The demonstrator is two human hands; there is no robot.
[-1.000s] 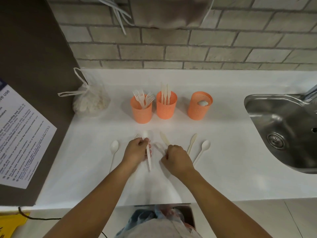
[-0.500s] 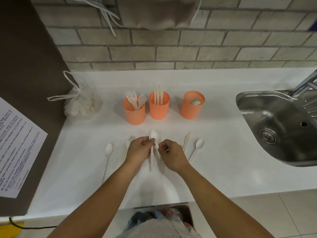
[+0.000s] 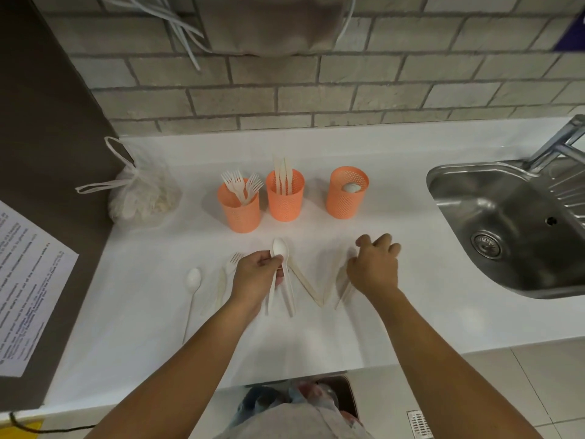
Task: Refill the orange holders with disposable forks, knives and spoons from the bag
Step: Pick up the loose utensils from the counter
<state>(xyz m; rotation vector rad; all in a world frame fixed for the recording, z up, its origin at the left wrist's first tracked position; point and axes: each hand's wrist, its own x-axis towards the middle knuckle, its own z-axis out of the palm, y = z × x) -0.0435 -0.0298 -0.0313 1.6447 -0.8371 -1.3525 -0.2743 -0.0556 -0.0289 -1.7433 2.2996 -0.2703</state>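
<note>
spoon — pinched in left hand; right hand — spread over counter

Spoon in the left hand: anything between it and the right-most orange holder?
Nothing visible blocks it. The spoon in the left hand has bare counter up to the spoon holder. The right hand sits nearer, below that line.

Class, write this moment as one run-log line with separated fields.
left hand: holds spoon | right hand: open over loose cutlery | holders: forks, knives, one spoon | bag: far left
</note>
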